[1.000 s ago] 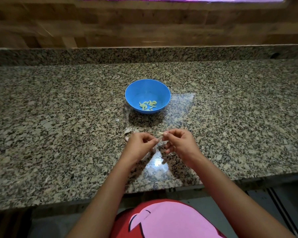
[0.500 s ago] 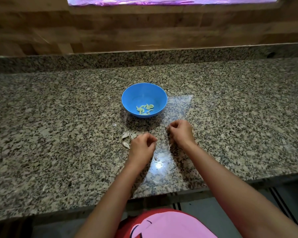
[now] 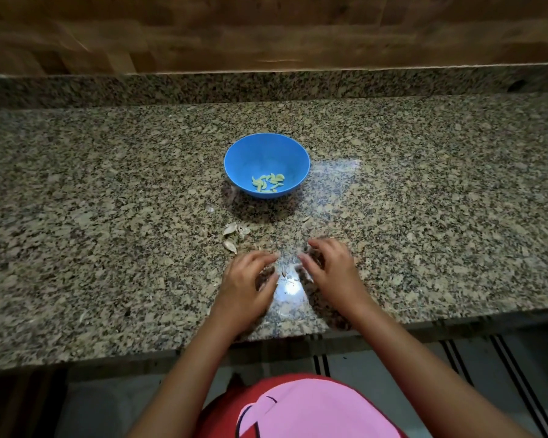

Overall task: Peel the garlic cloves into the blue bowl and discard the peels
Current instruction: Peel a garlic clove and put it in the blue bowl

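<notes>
Left hand [image 3: 246, 286], head view: palm down just over the counter, with the fingers spread and loosely curved. Nothing shows in its grasp, and its outline is blurred.
Right hand [image 3: 331, 268]: palm down beside the left with a narrow gap between them. The fingers are apart and bent toward the stone, and no clove or peel is seen in them. It is also blurred.
Scrap of peel [image 3: 283, 272]: a small pale piece on the counter in the gap between the two hands, next to a bright glare spot.
Blue bowl [image 3: 250, 154]: stands upright on the counter, straight beyond the gap between the hands and well apart from the fingertips.
Peeled garlic cloves [image 3: 268, 183]: a small heap of pale yellow-green pieces in the bottom of the bowl, on the side nearer the hands.
Peels [image 3: 234, 230]: a small cluster on the counter, beyond the left hand and slightly to its outer side, between that hand and the bowl.
Lone peel [image 3: 230, 246]: lies just past the left fingertips without touching them.
Countertop [image 3: 108, 248]: speckled granite under both hands, with its front edge under the forearms.
Wooden wall [image 3: 266, 33]: far beyond the bowl.
Garment [image 3: 298, 412]: red and pink, below the forearms.
</notes>
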